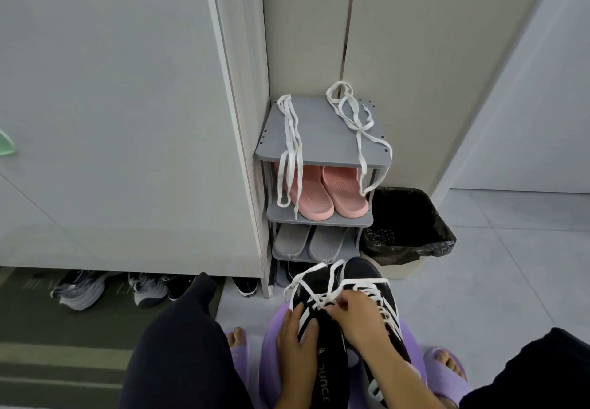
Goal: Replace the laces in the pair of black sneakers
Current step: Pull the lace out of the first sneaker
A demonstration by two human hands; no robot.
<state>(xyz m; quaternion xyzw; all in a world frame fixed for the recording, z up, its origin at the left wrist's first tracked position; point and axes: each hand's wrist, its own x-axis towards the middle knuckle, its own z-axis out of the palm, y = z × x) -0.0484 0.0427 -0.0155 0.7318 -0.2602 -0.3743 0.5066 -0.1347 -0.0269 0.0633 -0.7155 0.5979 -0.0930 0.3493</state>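
Observation:
Two black sneakers with white stripes lie side by side on a purple stool [269,341] between my knees. My left hand [295,343] rests flat on the side of the left sneaker [319,367], fingers fairly straight. My right hand [357,316] pinches the white lace [314,284] over the right sneaker [380,284]; loose loops of that lace spread across both toes. Two more white laces, one on the left [289,147] and one on the right [357,118], hang over the top of the grey shoe rack [322,134].
The rack holds pink slippers [325,195] and grey slippers [306,242]. A bin lined with a black bag [405,226] stands right of it. Other sneakers [105,287] sit under a white cabinet [111,105] on the left. My feet wear purple slippers [447,373].

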